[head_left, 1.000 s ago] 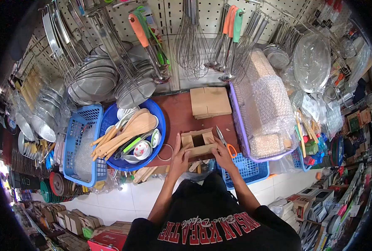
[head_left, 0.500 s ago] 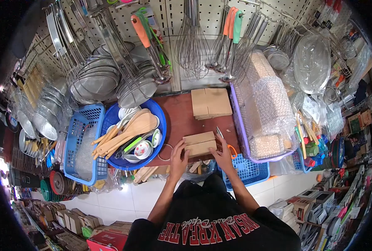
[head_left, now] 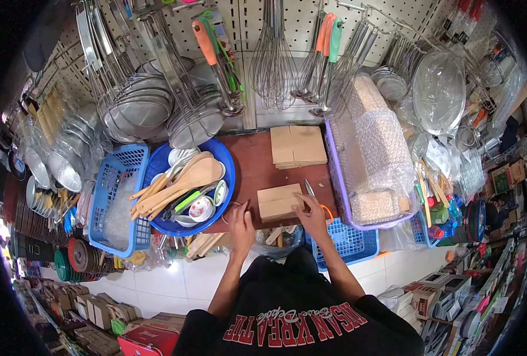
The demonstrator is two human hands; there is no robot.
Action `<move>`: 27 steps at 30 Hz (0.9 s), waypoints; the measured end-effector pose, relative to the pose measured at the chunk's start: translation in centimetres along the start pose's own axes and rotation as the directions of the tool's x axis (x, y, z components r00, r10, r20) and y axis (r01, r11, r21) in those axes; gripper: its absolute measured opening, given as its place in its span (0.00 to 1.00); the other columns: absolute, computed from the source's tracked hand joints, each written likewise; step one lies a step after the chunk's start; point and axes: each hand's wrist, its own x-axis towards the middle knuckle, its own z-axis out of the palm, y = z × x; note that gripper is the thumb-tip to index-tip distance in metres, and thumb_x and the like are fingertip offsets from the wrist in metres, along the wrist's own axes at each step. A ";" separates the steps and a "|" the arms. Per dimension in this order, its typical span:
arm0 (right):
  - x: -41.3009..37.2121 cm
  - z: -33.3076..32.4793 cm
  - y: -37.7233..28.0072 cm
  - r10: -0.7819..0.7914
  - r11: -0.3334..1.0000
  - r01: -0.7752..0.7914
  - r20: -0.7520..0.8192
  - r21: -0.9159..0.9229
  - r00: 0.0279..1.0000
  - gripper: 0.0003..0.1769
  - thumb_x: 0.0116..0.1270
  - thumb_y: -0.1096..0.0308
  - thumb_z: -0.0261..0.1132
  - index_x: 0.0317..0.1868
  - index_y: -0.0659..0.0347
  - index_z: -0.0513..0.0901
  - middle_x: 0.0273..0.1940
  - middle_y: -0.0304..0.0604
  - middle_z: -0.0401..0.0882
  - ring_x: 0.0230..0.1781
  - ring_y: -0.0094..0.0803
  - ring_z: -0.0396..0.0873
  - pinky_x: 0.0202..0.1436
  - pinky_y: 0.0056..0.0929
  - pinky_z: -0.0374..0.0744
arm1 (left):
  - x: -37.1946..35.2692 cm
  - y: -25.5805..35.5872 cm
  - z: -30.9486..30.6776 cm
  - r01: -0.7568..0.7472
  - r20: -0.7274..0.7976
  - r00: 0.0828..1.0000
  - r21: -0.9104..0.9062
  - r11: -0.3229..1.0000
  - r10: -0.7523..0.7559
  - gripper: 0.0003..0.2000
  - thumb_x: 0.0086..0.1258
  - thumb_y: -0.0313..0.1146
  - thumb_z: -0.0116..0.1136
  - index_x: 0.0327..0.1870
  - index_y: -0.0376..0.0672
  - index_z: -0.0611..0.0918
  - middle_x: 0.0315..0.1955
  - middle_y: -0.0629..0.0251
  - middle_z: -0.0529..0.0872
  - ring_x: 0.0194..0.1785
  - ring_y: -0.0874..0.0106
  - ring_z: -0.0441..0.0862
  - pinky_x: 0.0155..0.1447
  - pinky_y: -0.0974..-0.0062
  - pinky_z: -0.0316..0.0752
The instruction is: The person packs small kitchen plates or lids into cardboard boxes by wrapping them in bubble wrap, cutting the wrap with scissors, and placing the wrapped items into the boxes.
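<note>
A folded piece of brown cardboard (head_left: 277, 204) lies flat near the front edge of the reddish-brown table (head_left: 248, 160). My right hand (head_left: 312, 219) is at its right edge, fingers apart, with the fingertips resting on the cardboard. My left hand (head_left: 240, 228) is off the cardboard, to its left at the table's front edge; it holds nothing and its fingers are loosely extended. Beside that hand is a thin ring (head_left: 232, 206), partly covered. Scissors show a metal blade (head_left: 309, 187) and an orange handle (head_left: 329, 213) by my right hand, which hides their middle.
Behind lies a stack of cardboard pieces (head_left: 298, 146). A round blue basin (head_left: 228, 172) of wooden and metal utensils stands left, beside a blue basket (head_left: 100, 202). At right, a purple basket (head_left: 342, 178) holds bubble-wrapped items. Whisks (head_left: 272, 71) and strainers (head_left: 139, 113) hang above.
My left hand has let go of the cardboard and moved left and down. The cardboard now lies flatter on the table, and my right hand has shifted slightly left onto its edge.
</note>
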 end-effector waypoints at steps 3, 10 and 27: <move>0.0 0.2 0.3 -0.007 1.000 0.007 -0.017 0.008 1.000 0.21 0.68 0.67 0.68 0.60 0.58 0.80 0.59 0.49 0.75 0.58 0.41 0.78 0.48 0.33 0.88 | -1.3 -1.9 -0.9 -0.015 0.091 0.996 0.376 0.926 -0.021 0.15 0.68 0.32 0.59 0.53 0.37 0.83 0.45 0.50 0.79 0.54 0.49 0.74 0.56 0.52 0.70; -0.6 0.3 -0.9 -0.034 0.986 0.026 -0.045 -0.164 0.998 0.21 0.66 0.68 0.67 0.60 0.55 0.80 0.56 0.50 0.76 0.53 0.43 0.80 0.48 0.35 0.84 | -2.8 -6.0 -0.6 -0.091 0.209 0.978 0.500 0.861 -0.018 0.09 0.67 0.33 0.59 0.45 0.41 0.84 0.41 0.58 0.81 0.53 0.55 0.76 0.53 0.52 0.68; -0.1 -1.6 -3.1 -0.312 0.864 0.307 0.053 -0.400 0.948 0.30 0.60 0.69 0.72 0.64 0.58 0.76 0.66 0.55 0.67 0.66 0.54 0.67 0.67 0.44 0.71 | -6.5 9.6 -7.4 0.081 0.004 0.996 -0.414 0.907 -0.087 0.09 0.70 0.23 0.59 0.49 0.33 0.79 0.35 0.58 0.84 0.39 0.69 0.86 0.47 0.74 0.78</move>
